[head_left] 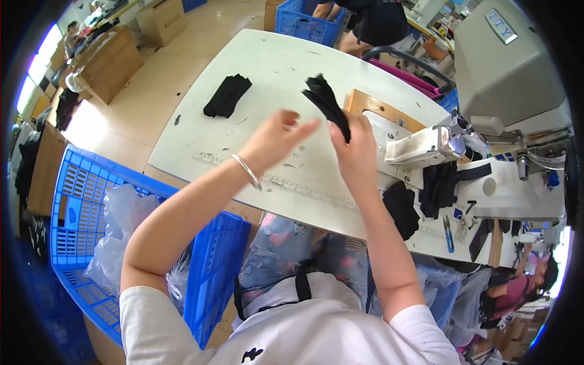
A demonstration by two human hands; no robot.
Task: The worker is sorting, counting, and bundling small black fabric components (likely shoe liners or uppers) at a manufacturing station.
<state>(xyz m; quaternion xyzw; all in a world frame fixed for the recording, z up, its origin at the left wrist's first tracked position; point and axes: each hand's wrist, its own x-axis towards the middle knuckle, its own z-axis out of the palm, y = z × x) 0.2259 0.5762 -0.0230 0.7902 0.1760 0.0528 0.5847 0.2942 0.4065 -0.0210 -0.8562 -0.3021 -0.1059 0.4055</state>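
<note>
My right hand grips a bundle of black fabric pieces over the middle of the white table, beside the sewing machine's wooden-edged plate. The upper ends of the bundle fan out away from my fingers. To its left, my left hand is raised over the tabletop, somewhat blurred, with its fingers apart and nothing in them. A folded black fabric stack lies on the table, farther off to the left.
The sewing machine fills the right side, with black fabric and blue-handled thread snips near it. A blue crate with plastic bags stands at lower left. Beyond the table, a person bends at another blue crate.
</note>
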